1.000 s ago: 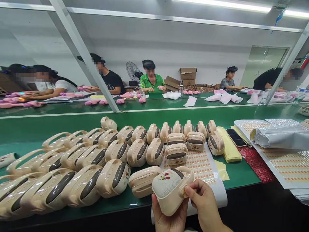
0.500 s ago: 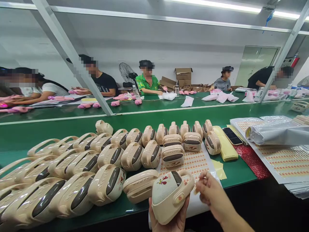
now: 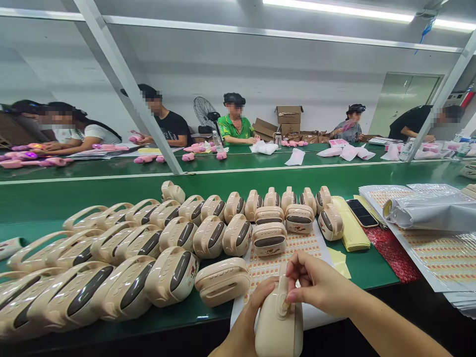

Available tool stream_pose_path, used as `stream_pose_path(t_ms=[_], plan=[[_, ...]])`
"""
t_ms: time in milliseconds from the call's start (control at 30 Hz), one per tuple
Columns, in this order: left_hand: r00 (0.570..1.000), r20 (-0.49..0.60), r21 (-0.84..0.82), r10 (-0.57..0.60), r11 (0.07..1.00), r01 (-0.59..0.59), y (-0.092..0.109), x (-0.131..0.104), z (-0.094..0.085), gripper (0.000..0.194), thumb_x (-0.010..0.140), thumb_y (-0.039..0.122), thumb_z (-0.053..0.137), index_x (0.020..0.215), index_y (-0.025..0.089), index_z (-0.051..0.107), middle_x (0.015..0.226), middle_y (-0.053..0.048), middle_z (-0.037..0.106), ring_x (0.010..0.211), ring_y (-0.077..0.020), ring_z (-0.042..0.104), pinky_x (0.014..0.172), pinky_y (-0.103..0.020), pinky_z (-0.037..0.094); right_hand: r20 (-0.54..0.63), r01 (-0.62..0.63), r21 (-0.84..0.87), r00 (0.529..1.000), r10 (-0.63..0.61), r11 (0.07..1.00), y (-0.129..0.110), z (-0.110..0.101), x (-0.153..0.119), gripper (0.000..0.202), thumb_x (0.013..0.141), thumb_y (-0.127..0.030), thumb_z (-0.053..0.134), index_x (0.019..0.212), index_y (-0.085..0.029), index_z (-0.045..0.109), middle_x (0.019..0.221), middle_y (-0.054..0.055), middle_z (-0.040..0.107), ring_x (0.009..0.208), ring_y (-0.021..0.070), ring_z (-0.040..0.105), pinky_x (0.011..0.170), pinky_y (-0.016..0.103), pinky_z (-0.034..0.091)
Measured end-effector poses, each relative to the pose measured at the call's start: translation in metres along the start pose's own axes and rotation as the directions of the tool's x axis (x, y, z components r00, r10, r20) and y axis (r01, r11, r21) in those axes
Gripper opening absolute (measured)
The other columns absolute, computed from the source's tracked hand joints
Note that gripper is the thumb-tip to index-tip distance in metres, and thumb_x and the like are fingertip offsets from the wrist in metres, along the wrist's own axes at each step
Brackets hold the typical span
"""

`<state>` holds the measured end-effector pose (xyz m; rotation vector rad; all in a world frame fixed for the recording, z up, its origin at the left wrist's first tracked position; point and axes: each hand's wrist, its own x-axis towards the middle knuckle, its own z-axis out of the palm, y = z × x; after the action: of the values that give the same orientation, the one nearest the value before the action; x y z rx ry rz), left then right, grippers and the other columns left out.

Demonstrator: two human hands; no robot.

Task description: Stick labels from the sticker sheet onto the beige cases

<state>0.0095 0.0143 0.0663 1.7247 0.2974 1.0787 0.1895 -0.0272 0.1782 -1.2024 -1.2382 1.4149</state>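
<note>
My left hand (image 3: pixel 247 317) grips a beige portable speaker (image 3: pixel 278 332) with a carry handle, held over the table's front edge. Its handle side faces me. My right hand (image 3: pixel 316 287) is closed in a pinch, with thumb and fingertips at the oval handle mount (image 3: pixel 281 305). Whatever is between those fingertips is too small to make out. Under the hands lies a sheet of small round orange stickers (image 3: pixel 301 245), partly covered by the speaker and hands. Another beige speaker (image 3: pixel 222 281) lies just left of my left hand.
Rows of similar speakers (image 3: pixel 141 287) fill the left of the green table (image 3: pixel 208 320). To the right are a yellow paper stack (image 3: pixel 351 225), a phone (image 3: pixel 362 213), red bubble wrap (image 3: pixel 390 253) and more sticker sheets (image 3: pixel 439 248). Several co-workers handle pink items across the bench.
The speaker has turned in my left hand, from its patterned grille showing to its handle side facing me. My right hand has moved left onto the handle mount. The view has shifted slightly.
</note>
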Motion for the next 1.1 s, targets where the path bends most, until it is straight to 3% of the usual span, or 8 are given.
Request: stream_pose_path(t_ms=[133, 333, 600, 900, 1100], plan=[[0.992, 0.046, 0.135, 0.117, 0.983, -0.122, 0.003, 0.007, -0.003, 0.103, 0.038, 0.015, 0.084, 0.129, 0.037, 0.042, 0.131, -0.009, 0.05, 0.115, -0.0409, 0.047, 0.093, -0.056, 0.038, -0.032, -0.034, -0.248, 0.999, 0.027, 0.968, -0.005, 0.002, -0.006, 0.023, 0.062, -0.006, 0.061, 0.075, -0.02, 0.049, 0.064, -0.006, 0.052, 0.055, 0.0082, 0.039, 0.051, 0.021, 0.028], [0.978, 0.128, 0.323, 0.167, 0.925, -0.201, 0.0, 0.007, -0.005, 0.101, 0.046, 0.026, 0.083, 0.134, 0.033, 0.033, 0.13, -0.014, 0.049, 0.113, -0.0381, 0.049, 0.09, -0.051, 0.043, -0.027, -0.01, -0.377, 1.0, 0.0, 0.926, -0.003, 0.004, -0.008, 0.024, 0.062, -0.004, 0.057, 0.077, -0.021, 0.049, 0.07, -0.004, 0.055, 0.061, 0.0104, 0.044, 0.057, 0.022, 0.032], [0.979, 0.089, 0.315, 0.186, 0.927, -0.205, -0.004, 0.005, -0.006, 0.101, 0.045, 0.022, 0.083, 0.133, 0.035, 0.035, 0.131, -0.012, 0.049, 0.113, -0.0384, 0.049, 0.09, -0.05, 0.043, -0.135, 0.0, -0.37, 0.989, -0.054, 0.929, 0.006, 0.013, -0.01, 0.021, 0.063, -0.005, 0.057, 0.073, -0.021, 0.047, 0.066, -0.005, 0.052, 0.057, 0.0099, 0.041, 0.053, 0.022, 0.029], [0.988, 0.036, 0.218, 0.152, 0.963, -0.156, -0.001, 0.005, -0.003, 0.097, 0.042, 0.013, 0.082, 0.129, 0.034, 0.043, 0.129, -0.013, 0.051, 0.113, -0.0401, 0.049, 0.091, -0.053, 0.04, -0.116, 0.042, -0.476, 0.987, -0.11, 0.878, 0.015, 0.011, -0.013, 0.017, 0.067, -0.008, 0.053, 0.072, -0.022, 0.045, 0.059, -0.006, 0.046, 0.052, 0.0099, 0.037, 0.052, 0.023, 0.028], [0.991, 0.015, 0.216, 0.135, 0.967, -0.135, -0.004, 0.004, -0.004, 0.093, 0.045, 0.014, 0.08, 0.128, 0.032, 0.045, 0.129, -0.014, 0.051, 0.114, -0.0397, 0.048, 0.091, -0.053, 0.04, -0.165, -0.002, -0.517, 0.981, -0.097, 0.856, 0.013, 0.008, -0.01, 0.021, 0.065, -0.011, 0.058, 0.078, -0.021, 0.046, 0.075, -0.002, 0.053, 0.067, 0.0133, 0.044, 0.061, 0.025, 0.033]])
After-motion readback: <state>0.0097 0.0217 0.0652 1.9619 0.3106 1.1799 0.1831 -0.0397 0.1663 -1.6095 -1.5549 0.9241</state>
